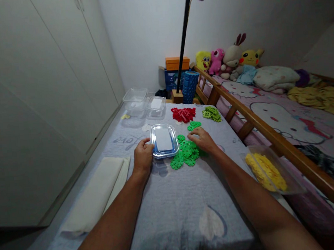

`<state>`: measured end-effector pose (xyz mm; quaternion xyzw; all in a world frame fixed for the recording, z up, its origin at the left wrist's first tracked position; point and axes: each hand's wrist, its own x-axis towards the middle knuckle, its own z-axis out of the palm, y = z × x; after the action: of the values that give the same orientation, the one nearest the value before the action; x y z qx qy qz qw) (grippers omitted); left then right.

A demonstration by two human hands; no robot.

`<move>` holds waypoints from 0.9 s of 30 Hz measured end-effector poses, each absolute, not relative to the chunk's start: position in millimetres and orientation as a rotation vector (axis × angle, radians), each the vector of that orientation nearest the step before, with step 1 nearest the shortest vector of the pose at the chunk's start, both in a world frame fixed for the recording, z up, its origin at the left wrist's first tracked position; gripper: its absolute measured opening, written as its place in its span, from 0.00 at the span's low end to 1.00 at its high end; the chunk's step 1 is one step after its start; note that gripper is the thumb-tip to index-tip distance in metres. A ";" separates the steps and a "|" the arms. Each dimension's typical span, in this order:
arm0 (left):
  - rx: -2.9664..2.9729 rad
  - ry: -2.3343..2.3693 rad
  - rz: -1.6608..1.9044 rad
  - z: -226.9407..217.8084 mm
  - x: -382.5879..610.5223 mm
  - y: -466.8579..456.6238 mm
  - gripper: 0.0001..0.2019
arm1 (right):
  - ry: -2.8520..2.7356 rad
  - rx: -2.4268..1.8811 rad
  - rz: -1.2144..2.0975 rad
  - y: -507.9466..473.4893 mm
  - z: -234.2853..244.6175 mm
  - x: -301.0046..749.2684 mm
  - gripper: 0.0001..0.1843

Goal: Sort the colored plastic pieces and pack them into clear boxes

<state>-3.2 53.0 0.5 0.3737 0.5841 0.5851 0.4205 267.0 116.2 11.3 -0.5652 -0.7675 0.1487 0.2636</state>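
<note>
My left hand [143, 155] grips the near left rim of a clear rectangular container [164, 140] that sits on a grey cloth-covered table [175, 201]. A white sheet lies inside the container. Just right of it spreads a pile of dark green snowflake-shaped plastic pieces [186, 152]. My right hand [203, 139] rests palm down on the far right part of that pile, fingers curled over the pieces. A smaller cluster of the same green pieces [194, 125] lies a little farther back.
Red pieces [183, 114] and light green pieces [211, 113] lie at the table's far end. Two clear tubs [136, 98] [156, 104] stand at the back left. A clear container of yellow pieces [265, 171] sits at the right edge by a wooden bed rail [272, 136]. A folded white cloth [102, 188] lies left.
</note>
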 end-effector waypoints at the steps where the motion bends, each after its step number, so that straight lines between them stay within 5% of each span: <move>1: 0.942 1.466 1.469 -0.7 -3.7 53.3 0.24 | -2.028 -1.595 0.351 130.3 12.2 270.2 0.18; 12: 0.994 1.509 1.470 -7.2 -8.9 55.4 0.23 | -1.996 -2.061 0.275 201.8 -1.0 272.8 0.30; 27: 0.985 1.564 1.459 -6.0 -10.4 58.6 0.24 | -2.345 -1.326 0.677 113.8 -7.8 273.7 0.23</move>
<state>-10.4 58.6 -6.0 0.3862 0.6135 0.5722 0.3834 273.7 113.8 -7.8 -0.4694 -0.8304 0.2396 0.1808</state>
